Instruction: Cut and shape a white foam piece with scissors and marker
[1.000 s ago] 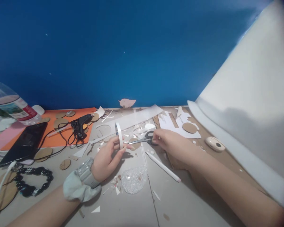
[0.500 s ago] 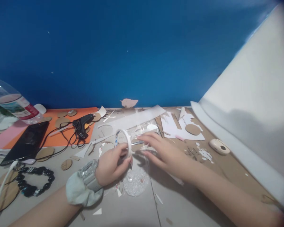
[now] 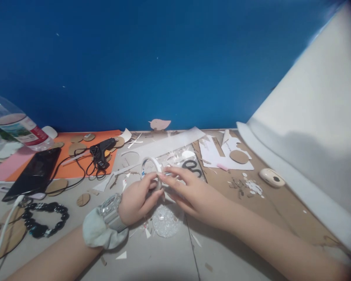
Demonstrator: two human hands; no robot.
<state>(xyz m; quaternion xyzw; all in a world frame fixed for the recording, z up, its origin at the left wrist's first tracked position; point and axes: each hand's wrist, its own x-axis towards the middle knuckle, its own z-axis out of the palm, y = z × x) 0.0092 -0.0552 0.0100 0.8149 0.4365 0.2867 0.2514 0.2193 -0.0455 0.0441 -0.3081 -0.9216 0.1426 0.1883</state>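
A roll of white tape stands on edge, held between the thumb and fingers of my left hand. My right hand has come up to the roll from the other side. Its fingertips press on the near rim of the roll, and what lies under them is hidden. Below my hands lies a round, clear, glittery disc on the grey table. The black handles of a pair of scissors show just behind my right hand; their blades are covered.
A black glue gun rests on orange paper. Further left are a phone, a plastic bottle and a beaded bracelet. On the right lie a cardboard circle, white paper dots and a cream oval device.
My right hand has moved left onto the tape roll, its fingertips now touching the rim. The scissor handles have come into view behind it. My left hand keeps its hold on the roll.
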